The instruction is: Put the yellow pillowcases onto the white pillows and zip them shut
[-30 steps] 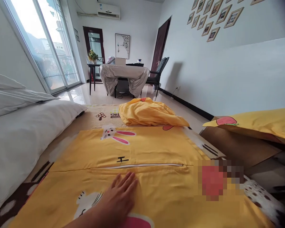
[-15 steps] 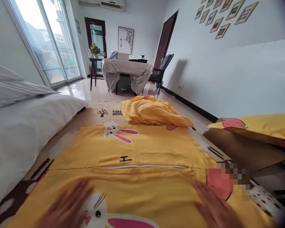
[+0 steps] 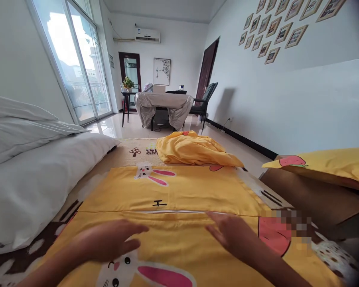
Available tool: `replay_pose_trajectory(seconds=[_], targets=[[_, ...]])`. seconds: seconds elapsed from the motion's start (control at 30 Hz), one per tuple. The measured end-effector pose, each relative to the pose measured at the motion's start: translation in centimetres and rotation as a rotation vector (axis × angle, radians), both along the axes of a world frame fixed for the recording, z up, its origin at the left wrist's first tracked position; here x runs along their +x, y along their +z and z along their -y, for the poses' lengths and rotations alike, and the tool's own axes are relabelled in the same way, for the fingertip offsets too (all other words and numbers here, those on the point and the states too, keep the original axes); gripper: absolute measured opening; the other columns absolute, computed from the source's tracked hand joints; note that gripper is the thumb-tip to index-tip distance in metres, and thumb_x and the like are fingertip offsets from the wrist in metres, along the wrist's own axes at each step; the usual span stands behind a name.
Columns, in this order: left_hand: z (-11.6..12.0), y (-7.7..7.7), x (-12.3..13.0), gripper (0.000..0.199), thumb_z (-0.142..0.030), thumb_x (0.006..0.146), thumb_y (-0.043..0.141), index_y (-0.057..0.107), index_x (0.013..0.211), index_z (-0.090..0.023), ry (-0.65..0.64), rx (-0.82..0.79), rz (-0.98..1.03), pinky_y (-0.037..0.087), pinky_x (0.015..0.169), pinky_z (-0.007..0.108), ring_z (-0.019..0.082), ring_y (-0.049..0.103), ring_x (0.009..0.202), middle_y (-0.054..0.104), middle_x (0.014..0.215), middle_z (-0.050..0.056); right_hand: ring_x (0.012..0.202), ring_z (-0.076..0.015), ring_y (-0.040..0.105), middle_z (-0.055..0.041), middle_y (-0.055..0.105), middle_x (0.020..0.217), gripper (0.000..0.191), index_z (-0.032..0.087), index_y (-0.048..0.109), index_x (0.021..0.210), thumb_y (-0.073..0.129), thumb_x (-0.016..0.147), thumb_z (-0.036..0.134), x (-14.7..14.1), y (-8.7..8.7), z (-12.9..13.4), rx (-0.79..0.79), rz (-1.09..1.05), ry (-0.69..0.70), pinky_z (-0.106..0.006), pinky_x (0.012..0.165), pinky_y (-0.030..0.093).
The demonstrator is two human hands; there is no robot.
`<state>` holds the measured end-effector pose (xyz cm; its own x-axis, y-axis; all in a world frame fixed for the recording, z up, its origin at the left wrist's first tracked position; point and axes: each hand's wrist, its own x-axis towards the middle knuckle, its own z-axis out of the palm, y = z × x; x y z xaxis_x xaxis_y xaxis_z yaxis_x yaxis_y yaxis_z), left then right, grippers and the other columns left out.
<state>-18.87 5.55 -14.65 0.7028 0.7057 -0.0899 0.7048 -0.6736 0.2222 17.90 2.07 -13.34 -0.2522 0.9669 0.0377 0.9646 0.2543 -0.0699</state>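
Observation:
A yellow cloth cover (image 3: 179, 239) with rabbit prints lies spread flat before me, a long white-edged zip slit (image 3: 173, 211) running across it. Over its left part is my left hand (image 3: 116, 239), fingers apart and holding nothing, just below the slit's left end. My right hand (image 3: 227, 231) is open too, its fingertips near the right part of the slit. Whether the fingertips touch the cloth is hard to tell. Beyond the cover a crumpled yellow cloth (image 3: 194, 148) lies on the patterned blanket (image 3: 131, 145).
White pillows (image 3: 48, 175) are piled at the left. On the right, another yellow cloth (image 3: 326, 161) hangs over a brown cardboard box (image 3: 311, 195). Farther back stand a covered table (image 3: 164, 100) and a dark chair (image 3: 206, 101).
Both hands have moved forward and inward toward the slit, showing more of the forearms. The view has tilted up a little.

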Motion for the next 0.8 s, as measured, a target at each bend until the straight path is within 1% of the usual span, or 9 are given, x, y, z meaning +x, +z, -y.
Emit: replay_pose_trajectory(seconds=[0.07, 0.13, 0.2, 0.27, 0.37, 0.47, 0.6, 0.7, 0.8], targets=[[-2.9, 3.0, 5.4, 0.037, -0.04, 0.093, 0.045, 0.059, 0.125, -0.031, -0.017, -0.066, -0.033, 0.051, 0.09, 0.03, 0.021, 0.064, 0.108, 0.067, 0.121, 0.0, 0.074, -0.0256, 0.07, -0.0111, 0.074, 0.082, 0.025, 0.016, 0.068, 0.105, 0.052, 0.088, 0.026, -3.8, 1.3, -0.6, -0.01, 0.106, 0.135, -0.03, 0.061, 0.048], [-5.4, 3.6, 9.3, 0.032, -0.028, 0.092, 0.043, 0.066, 0.113, -0.018, 0.027, 0.007, -0.077, 0.047, 0.093, 0.044, 0.03, 0.064, 0.106, 0.07, 0.11, 0.013, 0.071, -0.0233, 0.07, -0.0094, 0.075, 0.082, 0.02, 0.017, 0.068, 0.102, 0.057, 0.086, 0.023, -6.3, 1.4, -1.2, 0.006, 0.161, 0.25, -0.028, 0.057, 0.045], [-7.3, 2.3, 11.8, 0.034, -0.026, 0.091, 0.043, 0.064, 0.114, -0.012, 0.029, 0.043, -0.058, 0.041, 0.099, 0.05, 0.035, 0.059, 0.113, 0.065, 0.117, 0.02, 0.065, -0.0215, 0.068, -0.008, 0.074, 0.078, 0.017, 0.016, 0.069, 0.096, 0.058, 0.083, 0.02, -7.5, 0.4, -1.8, 0.024, 0.178, 0.3, -0.027, 0.052, 0.042], [-8.6, 0.1, 13.3, 0.043, -0.033, 0.094, 0.041, 0.054, 0.129, -0.012, 0.004, 0.039, -0.011, 0.034, 0.106, 0.051, 0.034, 0.047, 0.129, 0.052, 0.137, 0.021, 0.059, -0.0211, 0.066, -0.0072, 0.073, 0.074, 0.015, 0.015, 0.068, 0.089, 0.058, 0.078, 0.017, -7.9, -1.3, -2.4, 0.032, 0.177, 0.314, -0.027, 0.048, 0.039], [-9.6, -3.2, 13.9, 0.057, -0.047, 0.096, 0.034, 0.035, 0.146, -0.02, -0.022, -0.003, 0.034, 0.023, 0.113, 0.053, 0.029, 0.026, 0.143, 0.03, 0.154, 0.014, 0.056, -0.0205, 0.064, -0.0071, 0.072, 0.072, 0.014, 0.014, 0.066, 0.088, 0.055, 0.08, 0.019, -7.7, -4.2, -2.8, 0.045, 0.151, 0.317, -0.028, 0.047, 0.036], [-10.3, -5.1, 13.6, 0.072, -0.065, 0.09, 0.035, 0.025, 0.15, -0.027, -0.02, -0.066, 0.071, 0.015, 0.115, 0.055, 0.029, 0.014, 0.146, 0.017, 0.158, 0.01, 0.057, -0.0194, 0.064, -0.0057, 0.07, 0.07, 0.019, 0.013, 0.06, 0.099, 0.048, 0.088, 0.021, -7.2, -6.8, -2.9, 0.131, 0.057, 0.289, -0.029, 0.051, 0.036], [-11.2, -5.6, 13.2, 0.092, -0.079, 0.076, 0.044, 0.019, 0.151, -0.032, -0.018, -0.146, 0.084, 0.007, 0.116, 0.055, 0.031, 0.006, 0.147, 0.009, 0.159, 0.008, 0.053, -0.0199, 0.061, -0.0056, 0.067, 0.07, 0.012, 0.014, 0.052, 0.096, 0.046, 0.086, 0.018, -7.0, -8.9, -3.1, 0.287, 0.026, 0.352, -0.031, 0.051, 0.033], [-11.9, -5.4, 13.5, 0.086, -0.078, 0.079, 0.041, 0.019, 0.15, -0.035, -0.005, -0.16, 0.053, 0.006, 0.116, 0.055, 0.03, 0.005, 0.147, 0.008, 0.16, 0.004, 0.05, -0.0205, 0.058, -0.005, 0.064, 0.068, 0.003, 0.017, 0.048, 0.085, 0.047, 0.083, 0.015, -7.1, -9.4, -3.2, 0.344, 0.044, 0.38, -0.033, 0.048, 0.029], [-13.0, -5.4, 13.8, 0.078, -0.076, 0.083, 0.036, 0.021, 0.149, -0.039, 0.043, -0.142, 0.055, 0.005, 0.116, 0.055, 0.028, 0.005, 0.147, 0.01, 0.16, 0.001, 0.049, -0.0206, 0.056, -0.0052, 0.06, 0.066, 0.006, 0.019, 0.046, 0.074, 0.05, 0.077, 0.016, -7.2, -9.7, -3.1, 0.319, 0.07, 0.429, -0.033, 0.047, 0.027]])
